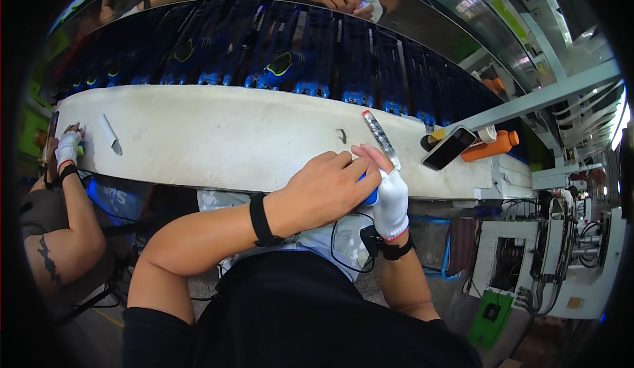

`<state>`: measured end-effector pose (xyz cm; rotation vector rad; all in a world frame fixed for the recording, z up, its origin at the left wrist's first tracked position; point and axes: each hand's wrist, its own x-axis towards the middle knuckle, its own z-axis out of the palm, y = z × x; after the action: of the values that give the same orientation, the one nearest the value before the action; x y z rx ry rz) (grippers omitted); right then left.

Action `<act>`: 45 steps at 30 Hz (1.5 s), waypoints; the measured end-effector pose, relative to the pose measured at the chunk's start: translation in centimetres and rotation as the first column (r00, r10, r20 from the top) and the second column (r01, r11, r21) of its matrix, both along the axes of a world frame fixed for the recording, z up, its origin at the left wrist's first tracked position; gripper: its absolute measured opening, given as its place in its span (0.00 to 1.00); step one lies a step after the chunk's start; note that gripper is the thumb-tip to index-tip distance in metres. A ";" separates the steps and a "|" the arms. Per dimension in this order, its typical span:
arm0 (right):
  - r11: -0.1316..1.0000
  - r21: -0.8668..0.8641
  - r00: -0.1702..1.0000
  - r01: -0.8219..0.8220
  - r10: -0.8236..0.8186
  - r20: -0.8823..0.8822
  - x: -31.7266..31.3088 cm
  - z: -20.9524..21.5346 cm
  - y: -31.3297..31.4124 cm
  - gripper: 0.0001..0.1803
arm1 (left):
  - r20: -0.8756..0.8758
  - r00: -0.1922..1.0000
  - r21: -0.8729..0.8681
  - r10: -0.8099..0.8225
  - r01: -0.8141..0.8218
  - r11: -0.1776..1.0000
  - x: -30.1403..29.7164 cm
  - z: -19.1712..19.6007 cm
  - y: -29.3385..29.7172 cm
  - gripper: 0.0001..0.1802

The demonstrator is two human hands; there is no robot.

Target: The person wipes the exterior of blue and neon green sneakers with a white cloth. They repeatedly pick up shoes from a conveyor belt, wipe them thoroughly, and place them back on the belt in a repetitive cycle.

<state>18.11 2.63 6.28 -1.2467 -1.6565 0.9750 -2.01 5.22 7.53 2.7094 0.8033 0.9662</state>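
Observation:
My left hand [327,186], bare with a black band at the wrist, curls over a small blue piece [372,195]. On the other side of that piece is my right hand [391,206], in a white fingerless glove with a red cuff edge. Both hands are closed together around it, and most of the blue piece is hidden by the fingers. A clear pen-like tube with a red end [378,132] points away just beyond my right hand; whether the hand touches it I cannot tell. Near it on the white work surface [231,130] lies a small dark scrap [341,135].
Behind the surface runs a slatted conveyor [218,44] carrying blue shoes [282,64]. A phone [449,148] leans by an orange bottle [492,146] at right. A pale tube-like tool [109,134] lies left, near a co-worker's gloved hand [68,147]. A metal bar [528,100] crosses at right.

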 end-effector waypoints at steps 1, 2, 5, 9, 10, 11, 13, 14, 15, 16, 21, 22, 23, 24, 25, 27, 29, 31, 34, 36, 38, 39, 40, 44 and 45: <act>0.998 0.057 0.989 -0.041 0.033 0.145 0.5 0.3 -0.3 0.35 | -0.013 1.000 0.007 -0.027 0.027 1.000 -0.3 0.0 -0.1 0.32; 0.984 0.142 0.983 -0.110 0.086 0.164 0.7 0.3 -0.9 0.37 | -0.033 0.998 0.012 -0.055 0.055 0.998 -0.8 0.3 -0.1 0.32; 0.936 0.317 0.960 -0.152 0.063 0.273 0.3 0.8 -3.0 0.40 | 0.010 0.999 0.149 -0.046 0.044 0.988 -3.3 2.0 -0.2 0.34; 0.901 0.397 0.953 -0.176 0.054 0.299 -2.4 -3.8 -4.6 0.51 | -0.200 0.980 -0.398 -0.015 -0.068 0.915 -8.6 5.8 -3.1 0.48; 0.900 0.397 0.910 -0.179 -0.002 0.414 -2.4 -5.7 -3.9 0.48 | -0.240 0.968 -0.566 -0.070 -0.081 0.820 -9.2 5.6 -3.4 0.56; 0.909 0.379 0.934 -0.171 0.027 0.356 -2.7 -7.3 -3.1 0.44 | -0.194 0.979 -0.572 -0.063 -0.061 0.818 -10.0 5.0 -4.4 0.57; 0.862 0.448 0.926 -0.237 0.060 0.374 -3.0 -7.4 -1.9 0.41 | -0.093 0.994 -0.580 -0.061 -0.004 0.815 -11.4 2.6 -5.5 0.61; 0.829 0.503 0.934 -0.244 0.062 0.352 -3.5 -7.0 -1.5 0.39 | -0.024 0.999 -0.614 -0.039 0.016 0.789 -11.9 2.1 -5.7 0.64; 0.808 0.532 0.919 -0.253 0.030 0.392 -4.1 -6.6 -1.3 0.39 | 0.019 1.000 -0.616 -0.006 0.017 0.788 -12.4 1.6 -5.9 0.64; 0.809 0.534 0.914 -0.246 0.010 0.406 -5.0 -6.4 -1.2 0.38 | 0.062 0.998 -0.617 0.027 0.017 0.787 -13.0 1.2 -6.0 0.64; 0.816 0.538 0.942 -0.210 0.020 0.336 -7.4 -7.1 -0.3 0.36 | 0.124 0.942 -0.670 0.311 -0.152 0.727 -13.3 -1.1 -6.1 0.63; 0.835 0.505 0.945 -0.219 0.054 0.321 -7.3 -7.7 0.1 0.35 | 0.131 0.935 -0.676 0.329 -0.158 0.719 -13.5 -1.3 -6.1 0.62; 0.838 0.495 0.952 -0.231 0.091 0.292 -7.4 -7.6 0.2 0.35 | 0.127 0.936 -0.675 0.329 -0.162 0.720 -13.8 -1.7 -6.1 0.62; 0.840 0.485 0.957 -0.242 0.125 0.262 -7.4 -7.5 0.2 0.35 | 0.122 0.937 -0.673 0.328 -0.165 0.721 -14.1 -2.2 -6.3 0.61; 0.842 0.476 0.960 -0.252 0.157 0.230 -7.4 -7.2 0.2 0.35 | 0.117 0.939 -0.671 0.324 -0.166 0.722 -14.4 -2.6 -6.4 0.61; 0.852 0.453 0.961 -0.262 0.188 0.204 -7.4 -7.3 0.1 0.36 | 0.128 0.938 -0.673 0.323 -0.157 0.723 -14.9 -3.1 -6.5 0.59; 0.848 0.464 0.965 -0.255 0.189 0.184 -7.6 -7.7 0.0 0.37 | 0.141 0.934 -0.668 0.330 -0.156 0.728 -15.1 -3.4 -6.6 0.57; 0.891 0.392 0.967 -0.231 0.168 0.189 -7.8 -7.7 -0.2 0.37 | 0.156 0.926 -0.655 0.345 -0.165 0.738 -15.0 -3.5 -6.7 0.55; 0.919 0.303 0.960 -0.251 0.197 0.197 -8.0 -7.0 -0.3 0.36 | 0.194 0.913 -0.662 0.360 -0.150 0.735 -15.2 -3.9 -6.7 0.53; 0.918 0.262 0.946 -0.299 0.247 0.211 -7.8 -6.4 -0.1 0.36 | 0.190 0.911 -0.657 0.366 -0.159 0.737 -14.9 -3.9 -6.6 0.51; 0.903 0.237 0.922 -0.358 0.303 0.241 -7.6 -6.0 0.1 0.37 | 0.181 0.913 -0.646 0.365 -0.169 0.744 -14.8 -3.8 -6.6 0.49; 0.897 0.238 0.916 -0.373 0.315 0.247 -7.6 -6.0 0.3 0.37 | 0.175 0.917 -0.638 0.359 -0.172 0.750 -14.8 -3.7 -6.6 0.48; 0.890 0.240 0.910 -0.387 0.328 0.253 -7.6 -6.0 0.5 0.38 | 0.169 0.920 -0.630 0.354 -0.175 0.756 -14.8 -3.6 -6.6 0.47; 0.903 0.225 0.912 -0.367 0.301 0.277 -7.9 -5.9 0.3 0.39 | 0.131 0.922 -0.612 0.364 -0.214 0.761 -14.9 -3.4 -6.4 0.45; 0.913 0.209 0.916 -0.352 0.289 0.280 -8.0 -5.9 0.1 0.39 | 0.118 0.926 -0.589 0.359 -0.226 0.776 -15.0 -3.6 -6.5 0.45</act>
<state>10.12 2.76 0.36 -0.9639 -2.1586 0.7856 -17.02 -1.30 3.98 1.9586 1.2593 0.8837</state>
